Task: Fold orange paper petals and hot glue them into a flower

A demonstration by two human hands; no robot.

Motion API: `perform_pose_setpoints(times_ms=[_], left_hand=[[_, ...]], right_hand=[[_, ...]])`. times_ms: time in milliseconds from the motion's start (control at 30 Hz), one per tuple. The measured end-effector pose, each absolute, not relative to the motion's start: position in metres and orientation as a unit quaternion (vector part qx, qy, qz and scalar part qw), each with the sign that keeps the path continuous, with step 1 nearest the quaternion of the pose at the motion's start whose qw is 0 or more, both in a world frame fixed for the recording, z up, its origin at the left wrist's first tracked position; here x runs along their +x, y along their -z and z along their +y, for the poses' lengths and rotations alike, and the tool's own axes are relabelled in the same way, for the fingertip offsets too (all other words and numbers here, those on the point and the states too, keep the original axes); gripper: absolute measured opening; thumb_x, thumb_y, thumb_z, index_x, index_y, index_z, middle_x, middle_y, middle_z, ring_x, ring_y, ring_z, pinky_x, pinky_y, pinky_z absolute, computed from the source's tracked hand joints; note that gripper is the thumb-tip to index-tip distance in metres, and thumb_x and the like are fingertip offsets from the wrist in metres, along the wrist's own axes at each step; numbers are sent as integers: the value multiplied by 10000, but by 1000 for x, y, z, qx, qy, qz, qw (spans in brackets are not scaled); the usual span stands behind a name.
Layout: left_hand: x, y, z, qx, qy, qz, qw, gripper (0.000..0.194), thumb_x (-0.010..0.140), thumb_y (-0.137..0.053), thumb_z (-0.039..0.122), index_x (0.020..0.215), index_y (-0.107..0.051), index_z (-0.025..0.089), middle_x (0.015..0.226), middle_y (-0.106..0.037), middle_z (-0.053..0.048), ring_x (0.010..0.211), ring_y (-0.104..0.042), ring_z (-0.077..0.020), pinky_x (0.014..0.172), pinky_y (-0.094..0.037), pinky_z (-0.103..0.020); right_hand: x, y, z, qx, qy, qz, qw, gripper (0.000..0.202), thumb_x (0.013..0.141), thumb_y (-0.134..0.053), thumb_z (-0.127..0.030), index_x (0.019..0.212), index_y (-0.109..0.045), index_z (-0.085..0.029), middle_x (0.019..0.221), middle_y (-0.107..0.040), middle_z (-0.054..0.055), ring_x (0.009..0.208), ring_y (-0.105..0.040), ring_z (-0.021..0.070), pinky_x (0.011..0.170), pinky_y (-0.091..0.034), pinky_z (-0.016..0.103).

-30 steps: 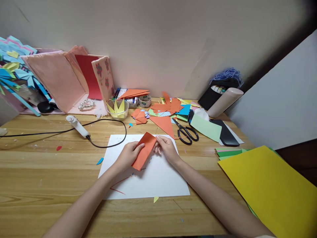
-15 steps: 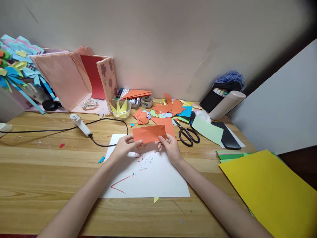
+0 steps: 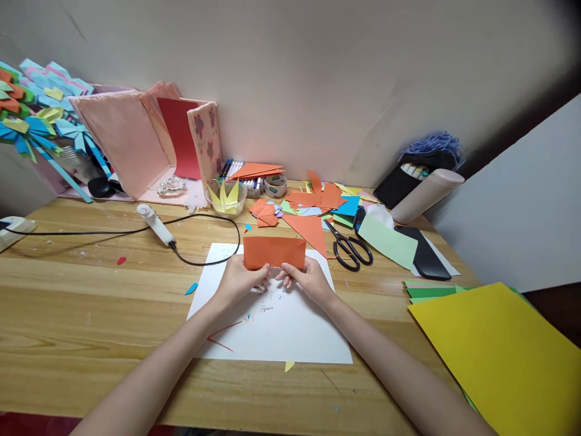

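Though the tape label [image 3: 273, 181] is unreadable, the left grip [image 3: 236, 280] and right grip [image 3: 312, 280] pinch orange paper [image 3: 274, 252].

Two hands [image 3: 236, 280] [image 3: 314, 281], one held orange paper [image 3: 274, 252], one scissors [image 3: 344, 240].

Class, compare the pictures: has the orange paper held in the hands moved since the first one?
Yes. Judged against the white sheet lying on the desk, the orange paper has shifted toward the sheet's far edge and turned from slanting to roughly level.

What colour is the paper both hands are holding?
The held paper is orange; it shows best in the head view.
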State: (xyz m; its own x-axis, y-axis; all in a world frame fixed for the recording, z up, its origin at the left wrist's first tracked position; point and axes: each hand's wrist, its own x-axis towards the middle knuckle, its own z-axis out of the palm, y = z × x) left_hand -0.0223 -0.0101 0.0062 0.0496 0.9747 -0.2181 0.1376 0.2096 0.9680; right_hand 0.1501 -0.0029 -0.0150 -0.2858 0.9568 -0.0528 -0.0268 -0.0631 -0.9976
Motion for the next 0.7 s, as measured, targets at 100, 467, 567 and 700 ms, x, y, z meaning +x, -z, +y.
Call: perform_pose_setpoints(times_ms=[100, 467, 567, 700], left_hand=[[-30, -8, -5, 501, -395, 566, 522, 245, 623, -647, 344, 653, -616, 103, 577, -633, -44, 472, -585, -148, 433, -480, -248], [-48, -13, 14, 464, -454, 583, 489, 283, 639, -650, 385, 691, -611, 110, 646, -652, -61, 580, -615, -156, 593, -489, -287], [-34, -39, -11, 547, -497, 510, 440, 316, 790, -498, 436, 739, -608, 144, 670, -622, -51, 624, -586, -148, 608, -470, -295], [-20, -86, -80, 636, -487, 461, 382, 391, 752, -470, 580, 886, -664, 267, 793, -644, -84, 789, -590, -223, 658, -479, -373]], right_hand=[[151, 13, -2, -442, -576, -539, 427, 354, 737, -608, -460, 682, -601, -110, 621, -669, 78, 444, -561, 103, 466, -468, 226], [161, 21, 5, -445, -555, -523, 469, 342, 757, -603, -433, 649, -623, -109, 605, -663, 77, 462, -583, 126, 472, -466, 236], [162, 21, 5, -449, -551, -516, 478, 332, 758, -607, -420, 645, -633, -109, 593, -659, 67, 458, -586, 129, 474, -466, 237], [161, 21, 5, -451, -559, -504, 480, 346, 765, -603, -411, 606, -647, -107, 540, -638, 56, 444, -573, 122, 464, -452, 225]])
